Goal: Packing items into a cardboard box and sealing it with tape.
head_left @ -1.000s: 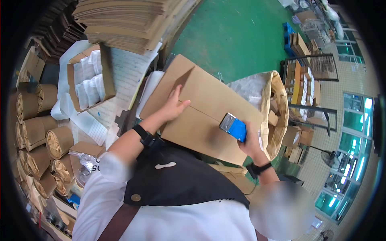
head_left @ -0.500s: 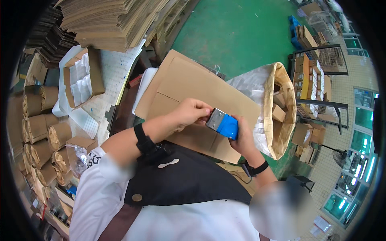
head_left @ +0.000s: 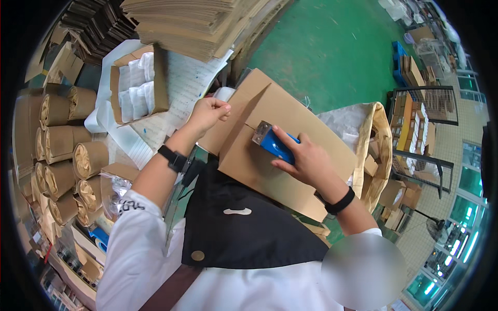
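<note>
My right hand is wrapped around a blue hand-held tape dispenser, whose metal head points left. The dispenser is just above or against a brown cardboard box; I cannot tell whether it touches. A crease runs across the box, and its left part slants away. Over that left part my left hand is closed, thumb and fingertips pinched together. Anything between those fingers is too small or clear to make out.
To the left, an open carton holds white wrapped packets beside paper-wrapped rolls. Stacked cardboard sheets stand at the back. A large paper sack with small boxes is on the right, near a wire cage.
My hands have moved apart: the left went up and left, the right brought the tape dispenser down left over the box. The cardboard has shifted right and now shows a fold.
</note>
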The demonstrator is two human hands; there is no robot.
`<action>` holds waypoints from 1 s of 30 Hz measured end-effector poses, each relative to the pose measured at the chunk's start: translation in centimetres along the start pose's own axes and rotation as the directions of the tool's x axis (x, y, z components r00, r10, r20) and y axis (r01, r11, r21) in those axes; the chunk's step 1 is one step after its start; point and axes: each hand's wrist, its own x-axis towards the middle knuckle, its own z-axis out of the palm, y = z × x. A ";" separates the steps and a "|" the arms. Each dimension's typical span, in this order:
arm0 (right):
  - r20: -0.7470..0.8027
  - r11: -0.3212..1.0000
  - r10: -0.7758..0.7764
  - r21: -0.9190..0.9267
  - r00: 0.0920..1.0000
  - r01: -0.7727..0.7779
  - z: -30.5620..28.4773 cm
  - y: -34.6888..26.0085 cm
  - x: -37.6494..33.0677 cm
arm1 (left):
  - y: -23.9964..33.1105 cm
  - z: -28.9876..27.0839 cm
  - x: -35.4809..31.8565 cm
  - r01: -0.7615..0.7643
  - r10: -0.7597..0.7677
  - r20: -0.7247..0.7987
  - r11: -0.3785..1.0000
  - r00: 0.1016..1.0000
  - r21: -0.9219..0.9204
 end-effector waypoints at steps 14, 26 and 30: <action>0.008 0.985 0.020 0.171 1.000 -0.022 -0.2 0.1 1.3 | -6.5 6.9 3.3 -0.168 0.170 -0.052 0.985 0.984 0.050; 0.066 0.294 -0.134 0.955 0.989 -0.024 3.5 10.8 -3.8 | -0.4 9.3 0.9 0.035 -0.034 -0.006 0.991 0.999 0.130; 0.393 0.203 0.070 0.894 0.917 -0.399 5.5 23.3 -19.5 | -1.3 8.1 0.7 -0.009 0.036 -0.090 0.957 0.995 0.290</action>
